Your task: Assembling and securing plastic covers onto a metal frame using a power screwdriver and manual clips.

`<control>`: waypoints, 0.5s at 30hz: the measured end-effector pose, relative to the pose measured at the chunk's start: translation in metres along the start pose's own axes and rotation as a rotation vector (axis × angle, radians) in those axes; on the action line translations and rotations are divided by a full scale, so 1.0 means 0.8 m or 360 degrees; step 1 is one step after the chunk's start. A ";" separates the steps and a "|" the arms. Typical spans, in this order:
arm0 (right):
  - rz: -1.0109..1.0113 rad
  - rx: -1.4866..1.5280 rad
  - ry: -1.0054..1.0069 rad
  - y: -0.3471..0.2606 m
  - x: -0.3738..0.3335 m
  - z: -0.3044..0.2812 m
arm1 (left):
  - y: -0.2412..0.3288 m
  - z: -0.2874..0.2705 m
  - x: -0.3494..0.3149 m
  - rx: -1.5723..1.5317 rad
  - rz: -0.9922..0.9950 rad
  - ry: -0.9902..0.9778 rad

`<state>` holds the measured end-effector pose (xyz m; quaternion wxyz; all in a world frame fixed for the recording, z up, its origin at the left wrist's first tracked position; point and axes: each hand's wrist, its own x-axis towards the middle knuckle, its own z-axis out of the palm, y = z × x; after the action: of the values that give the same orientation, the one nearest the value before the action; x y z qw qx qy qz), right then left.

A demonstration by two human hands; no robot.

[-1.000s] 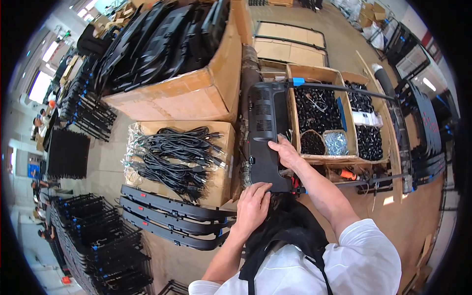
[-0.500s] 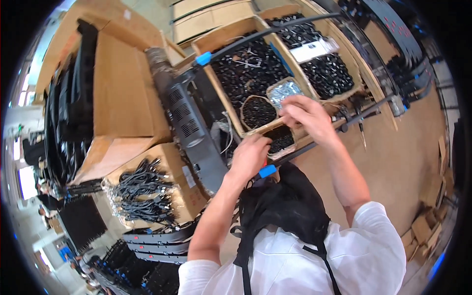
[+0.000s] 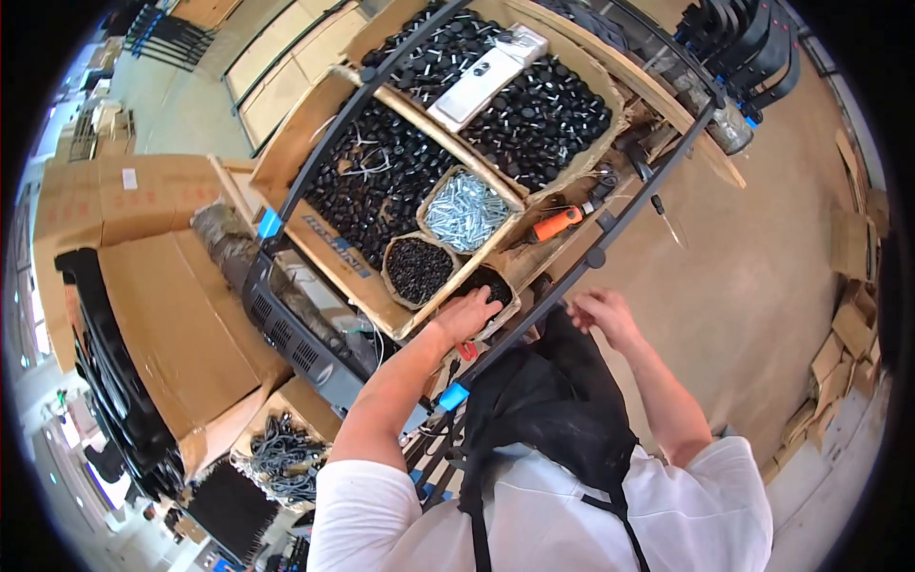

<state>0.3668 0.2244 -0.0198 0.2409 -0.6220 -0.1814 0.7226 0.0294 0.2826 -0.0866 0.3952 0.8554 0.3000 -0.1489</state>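
My left hand [image 3: 465,315] reaches into a small carton of black small parts [image 3: 496,283] at the tray's near corner. Its fingers curl downward and their tips are hidden among the parts. My right hand [image 3: 604,315] hangs over my lap, to the right of the dark metal bar [image 3: 534,319]. Its fingers are bent together, and whatever they hold is too small to make out. Beside the left hand stand a carton of small black screws [image 3: 419,271] and a carton of silver bolts [image 3: 466,212]. Both sit inside a larger cardboard bin of black parts [image 3: 367,195].
Another bin holds black round-headed feet with stems [image 3: 543,124], with a white bar-shaped piece [image 3: 490,76] across it. An orange-handled tool [image 3: 558,223] lies on the wooden ledge. To the left are a large carton [image 3: 181,324] and bundled black cables [image 3: 286,458]. Flattened cardboard [image 3: 843,343] lies far right.
My right hand has moved from above the silver bolts back toward my body, past the bar. My left hand stays at the small carton, reaching in. The whole view has turned and shifted.
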 end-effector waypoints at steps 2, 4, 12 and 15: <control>-0.0029 0.0015 0.0122 0.033 0.079 -0.006 | 0.000 0.000 0.004 -0.0245 -0.0089 0.0059; -0.0039 0.0223 0.0217 0.052 0.152 -0.002 | -0.010 0.015 0.013 -0.0434 -0.0195 0.0169; 0.0235 0.0429 0.0819 -0.019 0.251 0.074 | -0.016 0.029 0.027 -0.0909 -0.0891 0.0320; 0.0222 0.0447 0.0830 -0.011 0.260 0.059 | -0.016 0.038 0.031 -0.0898 -0.0818 0.0354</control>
<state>0.2983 0.3529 -0.1761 0.3128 -0.7580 0.0314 0.5715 0.0405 0.2755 -0.1260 0.5297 0.6211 0.5744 -0.0612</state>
